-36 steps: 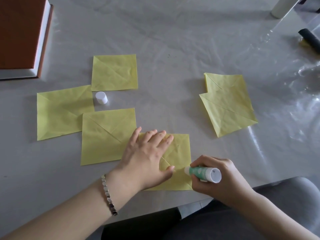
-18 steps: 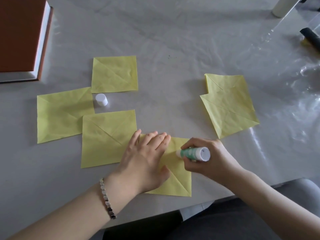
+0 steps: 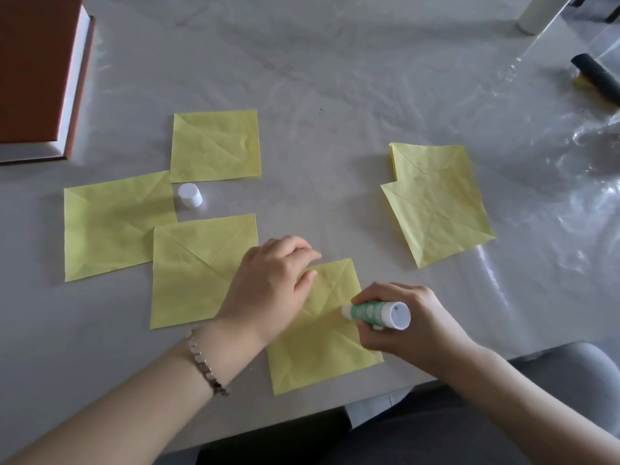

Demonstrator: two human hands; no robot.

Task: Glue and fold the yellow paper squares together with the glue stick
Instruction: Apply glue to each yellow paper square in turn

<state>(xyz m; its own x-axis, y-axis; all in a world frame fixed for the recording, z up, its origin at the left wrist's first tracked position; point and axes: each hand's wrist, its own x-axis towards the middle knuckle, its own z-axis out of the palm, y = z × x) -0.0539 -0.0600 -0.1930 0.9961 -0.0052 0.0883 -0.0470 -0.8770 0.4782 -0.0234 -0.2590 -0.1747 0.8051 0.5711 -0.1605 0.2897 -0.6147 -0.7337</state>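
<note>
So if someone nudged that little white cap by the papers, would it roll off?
Probably not: the white cap stands on its flat end, so it would likely slide. It looks light, and if tipped onto its round side it could roll.

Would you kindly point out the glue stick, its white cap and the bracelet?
glue stick (image 3: pixel 375 313), head view, on its green barrel.
white cap (image 3: pixel 190 195), head view, on its side wall.
bracelet (image 3: pixel 203 364), head view, on the links across the left wrist.
</note>
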